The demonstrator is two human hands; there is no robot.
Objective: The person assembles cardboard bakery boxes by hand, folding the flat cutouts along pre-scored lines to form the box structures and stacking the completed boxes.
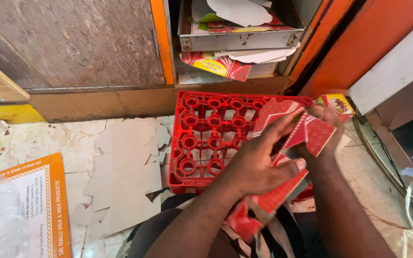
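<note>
Both my hands hold a flat red patterned cardboard box blank [314,135] above a red plastic crate [206,131] with round holes. My left hand [259,162] presses its fingers across the blank from the left, thumb near its lower edge. My right hand [322,125] grips the blank's far right side, fingers curled behind it. More red blanks [252,212] lie under my hands, over my lap. The part of the blank between my hands is hidden.
A pile of plain brown cut-out card blanks [125,177] lies on the marble floor left of the crate. An orange-and-white printed sheet [32,203] is at lower left. A metal drawer [240,38] of papers sits above. A small printed carton [336,104] stands at the right.
</note>
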